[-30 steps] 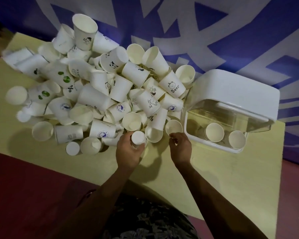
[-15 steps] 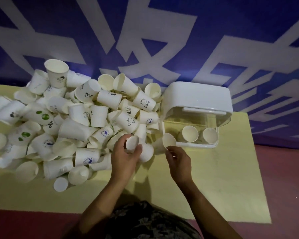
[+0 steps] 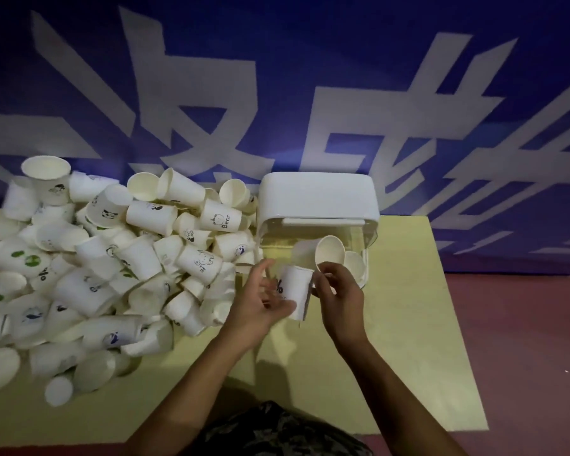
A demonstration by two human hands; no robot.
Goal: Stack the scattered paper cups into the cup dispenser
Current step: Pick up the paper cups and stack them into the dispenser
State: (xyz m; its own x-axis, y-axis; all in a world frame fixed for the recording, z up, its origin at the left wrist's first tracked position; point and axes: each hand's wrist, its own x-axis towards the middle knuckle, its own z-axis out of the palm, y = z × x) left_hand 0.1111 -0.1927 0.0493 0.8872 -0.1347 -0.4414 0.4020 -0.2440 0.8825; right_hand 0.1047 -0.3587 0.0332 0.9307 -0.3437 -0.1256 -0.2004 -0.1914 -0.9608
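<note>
In front of the cup dispenser (image 3: 316, 195), right hand (image 3: 341, 299) pinches an open-mouthed cup (image 3: 329, 253); left hand (image 3: 260, 304) loosely cradles a second cup (image 3: 296, 292), print half hidden by fingers. Loose cup pile (image 3: 106, 258) covers the table (image 3: 392, 340) left, cut off at frame edge. Cups inside dispenser blurry.

The support surface is a pale yellow table (image 3: 392, 373) with a flat, matte top. A large pile of white paper cups (image 3: 96, 274) covers its left half, most lying on their sides, some upright, several printed with small graphics or text. A white cup dispenser (image 3: 316, 195) with a clear lower section stands on the table at the rear, just beside the right edge of the pile. The right and near portions of the tabletop are bare.
</note>
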